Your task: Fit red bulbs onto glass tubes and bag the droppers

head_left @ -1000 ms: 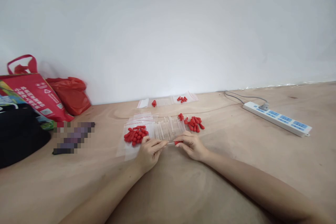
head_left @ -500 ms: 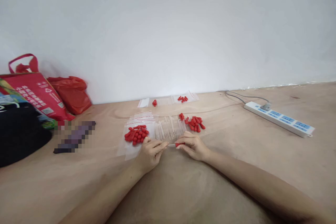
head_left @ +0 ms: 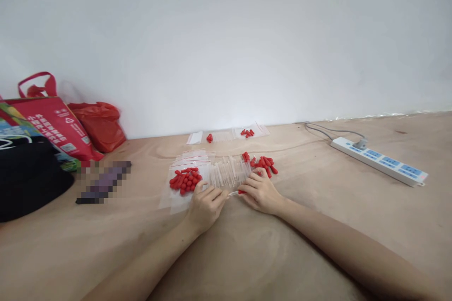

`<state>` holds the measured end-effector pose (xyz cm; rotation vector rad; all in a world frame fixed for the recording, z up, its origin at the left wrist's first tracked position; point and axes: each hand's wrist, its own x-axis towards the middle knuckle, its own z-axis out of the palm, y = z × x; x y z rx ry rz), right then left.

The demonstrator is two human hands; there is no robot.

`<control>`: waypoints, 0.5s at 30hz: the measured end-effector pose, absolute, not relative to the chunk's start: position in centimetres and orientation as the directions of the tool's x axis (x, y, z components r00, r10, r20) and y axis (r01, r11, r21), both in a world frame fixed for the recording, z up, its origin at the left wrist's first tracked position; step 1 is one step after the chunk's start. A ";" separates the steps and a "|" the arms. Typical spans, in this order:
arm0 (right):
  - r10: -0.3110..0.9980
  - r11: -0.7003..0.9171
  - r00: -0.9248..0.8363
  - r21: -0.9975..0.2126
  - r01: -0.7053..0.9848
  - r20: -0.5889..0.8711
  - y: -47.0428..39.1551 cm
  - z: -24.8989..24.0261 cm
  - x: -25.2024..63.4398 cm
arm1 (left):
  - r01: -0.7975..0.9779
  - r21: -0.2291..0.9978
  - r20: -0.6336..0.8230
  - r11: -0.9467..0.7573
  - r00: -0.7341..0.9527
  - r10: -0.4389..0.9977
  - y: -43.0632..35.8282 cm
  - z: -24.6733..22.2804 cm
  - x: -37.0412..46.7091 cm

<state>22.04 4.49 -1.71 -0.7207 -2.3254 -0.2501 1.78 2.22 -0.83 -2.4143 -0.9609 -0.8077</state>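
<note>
Between my hands lies a thin clear dropper tube (head_left: 233, 193). My left hand (head_left: 207, 206) is closed on one end of it. A red rubber bulb (head_left: 241, 192) sits at the tube's other end, pinched in my right hand (head_left: 264, 195); the fingers hide most of it. Just beyond the hands, several clear tubes (head_left: 226, 171) lie side by side. To their left, a pile of red bulbs (head_left: 185, 180) rests on clear zip bags (head_left: 190, 160). More tubes fitted with red bulbs (head_left: 267, 164) lie to the right, partly behind my right hand.
Near the wall lie another small row of tubes (head_left: 223, 137), a few red bulbs (head_left: 247, 132) and a bag. A power strip (head_left: 381, 161) with a cord is at right. At left are red bags (head_left: 100, 124), a black hat (head_left: 33, 178) and a blurred dark object (head_left: 104, 182).
My right fingers have shifted over the red bulb and now cover more of it. The view has moved slightly. Both hands keep their hold.
</note>
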 end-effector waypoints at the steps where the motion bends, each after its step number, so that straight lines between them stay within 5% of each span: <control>1: 0.436 0.820 -0.605 -0.017 0.572 0.666 4.5 -1.7 22.1 | 0.725 -0.169 0.658 -0.668 0.588 0.471 2.2 -0.7 1.8; 15: 0.432 0.854 -0.618 -0.079 0.514 0.657 4.0 -2.2 21.5 | 0.682 -0.101 0.689 -0.725 0.573 0.444 2.0 -0.8 2.1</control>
